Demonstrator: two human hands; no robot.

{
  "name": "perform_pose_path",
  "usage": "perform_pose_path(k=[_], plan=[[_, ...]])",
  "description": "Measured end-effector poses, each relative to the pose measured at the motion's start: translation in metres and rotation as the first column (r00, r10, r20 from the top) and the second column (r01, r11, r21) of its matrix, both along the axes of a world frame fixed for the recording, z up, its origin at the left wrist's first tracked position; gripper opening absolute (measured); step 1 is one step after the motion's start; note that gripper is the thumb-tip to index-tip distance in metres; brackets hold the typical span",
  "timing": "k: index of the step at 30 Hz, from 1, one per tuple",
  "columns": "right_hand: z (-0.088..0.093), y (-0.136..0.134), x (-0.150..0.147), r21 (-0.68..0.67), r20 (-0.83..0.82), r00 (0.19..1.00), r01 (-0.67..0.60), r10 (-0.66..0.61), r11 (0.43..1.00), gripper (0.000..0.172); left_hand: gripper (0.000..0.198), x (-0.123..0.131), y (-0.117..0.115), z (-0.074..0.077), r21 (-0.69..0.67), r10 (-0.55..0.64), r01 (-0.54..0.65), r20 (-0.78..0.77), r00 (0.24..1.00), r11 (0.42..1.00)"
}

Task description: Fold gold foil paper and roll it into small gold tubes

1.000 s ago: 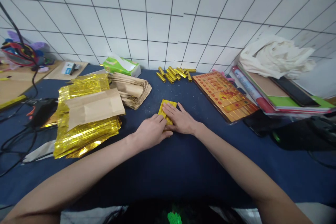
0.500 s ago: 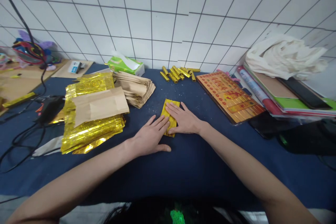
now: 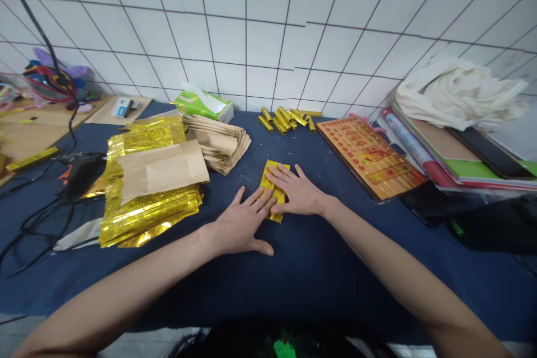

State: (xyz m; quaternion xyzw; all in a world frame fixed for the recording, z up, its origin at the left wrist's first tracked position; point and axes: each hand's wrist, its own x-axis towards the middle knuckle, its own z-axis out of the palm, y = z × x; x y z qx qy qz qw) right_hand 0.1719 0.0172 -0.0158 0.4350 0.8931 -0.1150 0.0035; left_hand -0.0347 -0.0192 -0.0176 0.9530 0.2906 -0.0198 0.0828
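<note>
A small gold foil paper (image 3: 280, 215), folded into a narrow rectangle, lies flat on the dark blue cloth (image 3: 302, 268). Across its upper and right part rests my right hand (image 3: 298, 191), palm down with fingers spread. My left hand (image 3: 242, 222) lies flat too, its fingertips on the paper's left edge and its thumb out on the cloth. Both hands press on the paper without gripping it; their fingers cover much of it. Beyond, near the wall, several rolled gold paper tubes (image 3: 285, 118) lie in a loose heap.
To the left are stacked gold foil sheets (image 3: 151, 210) under a brown paper sheet (image 3: 165, 170), folded brown papers (image 3: 218, 142), a green tissue pack (image 3: 201, 105) and black cables (image 3: 29, 229). At right lie an orange-gold printed pack (image 3: 371, 156), books (image 3: 465, 170) and white cloth (image 3: 457, 92).
The fingers of my left hand have spread a little wider, the thumb slightly lower. My right hand stays in place on the paper. The view has shifted slightly.
</note>
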Motion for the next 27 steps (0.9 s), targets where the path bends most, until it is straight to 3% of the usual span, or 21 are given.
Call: perform_pose_path(k=[7,15,20,24,27], plan=[[0.007,-0.015,-0.017,-0.067,-0.108,0.991,-0.086,0.079,0.994,0.081,0.1,0.002,0.0,0.0,0.001,0.001,-0.001,0.017,1.0,1.0],[-0.006,0.028,-0.01,0.029,0.004,1.0,0.019,-0.019,0.999,0.073,0.099,0.0,-0.001,-0.003,0.026,-0.009,0.009,0.016,1.0,1.0],[-0.011,0.034,-0.01,0.033,-0.011,1.0,0.018,-0.018,0.999,0.073,0.101,0.002,-0.004,-0.008,0.054,0.002,-0.004,0.023,1.0,0.999],[-0.004,0.038,-0.004,-0.026,-0.13,0.99,0.042,-0.045,0.999,0.069,0.102,0.007,-0.01,-0.011,0.085,0.05,-0.052,0.027,0.998,0.995],[0.008,0.031,0.006,0.0,-0.288,0.946,0.152,-0.145,0.988,0.059,0.101,0.011,-0.014,-0.013,0.108,0.089,-0.092,0.032,0.996,0.99]])
